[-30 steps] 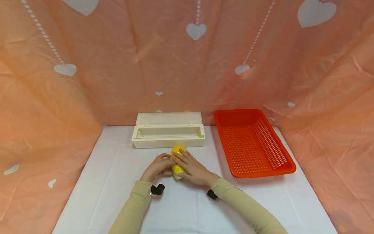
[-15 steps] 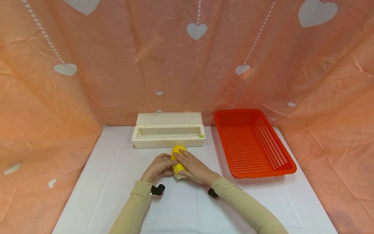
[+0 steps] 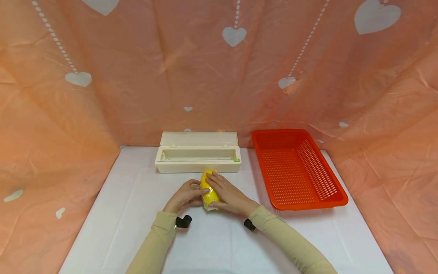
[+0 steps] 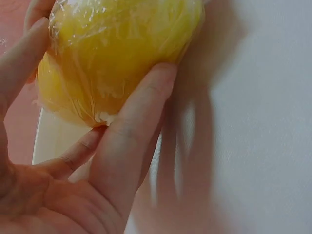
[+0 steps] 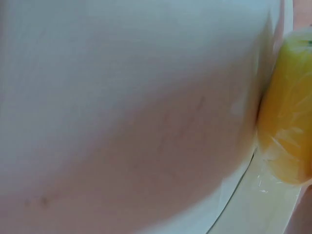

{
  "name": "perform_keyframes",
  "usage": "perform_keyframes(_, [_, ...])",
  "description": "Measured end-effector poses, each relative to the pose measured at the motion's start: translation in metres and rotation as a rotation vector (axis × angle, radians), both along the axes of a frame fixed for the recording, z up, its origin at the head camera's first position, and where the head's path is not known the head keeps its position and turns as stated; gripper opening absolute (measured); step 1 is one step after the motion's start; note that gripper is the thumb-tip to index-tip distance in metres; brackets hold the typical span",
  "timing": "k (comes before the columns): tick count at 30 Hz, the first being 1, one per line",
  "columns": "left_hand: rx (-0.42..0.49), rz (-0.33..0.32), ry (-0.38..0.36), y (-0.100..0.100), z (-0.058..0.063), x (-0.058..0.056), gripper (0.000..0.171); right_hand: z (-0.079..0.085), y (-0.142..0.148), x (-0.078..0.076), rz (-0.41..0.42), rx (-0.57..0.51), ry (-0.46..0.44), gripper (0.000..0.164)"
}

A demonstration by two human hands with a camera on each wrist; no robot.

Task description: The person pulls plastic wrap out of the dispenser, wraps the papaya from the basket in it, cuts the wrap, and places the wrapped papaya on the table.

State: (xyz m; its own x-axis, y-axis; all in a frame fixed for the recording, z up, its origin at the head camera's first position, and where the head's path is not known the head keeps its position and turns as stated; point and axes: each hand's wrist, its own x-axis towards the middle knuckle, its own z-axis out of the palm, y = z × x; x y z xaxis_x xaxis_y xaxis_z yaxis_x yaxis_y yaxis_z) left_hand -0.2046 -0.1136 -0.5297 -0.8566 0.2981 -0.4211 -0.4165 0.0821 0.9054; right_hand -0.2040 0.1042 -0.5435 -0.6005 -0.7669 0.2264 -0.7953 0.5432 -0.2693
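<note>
A rounded, oblong yellow thing (image 3: pixel 209 195) in clear plastic film is held in front of the white box on the table; which kind it is does not show. My left hand (image 3: pixel 183 197) grips it from the left side, and in the left wrist view the fingers (image 4: pixel 129 129) press against its crinkled, shiny film (image 4: pixel 117 44). Lying over its right side and top, my right hand (image 3: pixel 232 196) holds it with the fingers at the far end and the thumb near the closer end. The right wrist view has the wrapped yellow thing (image 5: pixel 287 117) at its right edge.
Behind the hands stands a long cream cling film box (image 3: pixel 198 167), lid (image 3: pixel 199 139) raised, a small green piece (image 3: pixel 236 160) at its right end. To the right is an orange-red perforated basket (image 3: pixel 265 182). A white cloth (image 3: pixel 137 179) covers the table; peach curtains (image 3: pixel 205 76) enclose it.
My left hand's nearest finger has moved a little to the right across the wrapped yellow thing. The right hand's fingers have shifted slightly over it. The head view has shifted a little.
</note>
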Motion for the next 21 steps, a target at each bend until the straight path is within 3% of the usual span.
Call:
perform_keyframes(9, [0.056,-0.018,0.020,-0.0087,-0.0018,0.0015,0.061,-0.0012,0.0002,-0.0019,-0.030,-0.025,-0.073,0.081])
perform_keyframes(21, [0.106,0.025,0.005,-0.0065,-0.0068,0.0002,0.053,-0.0025,-0.0010,-0.0045,-0.025,-0.055,-0.071,0.071])
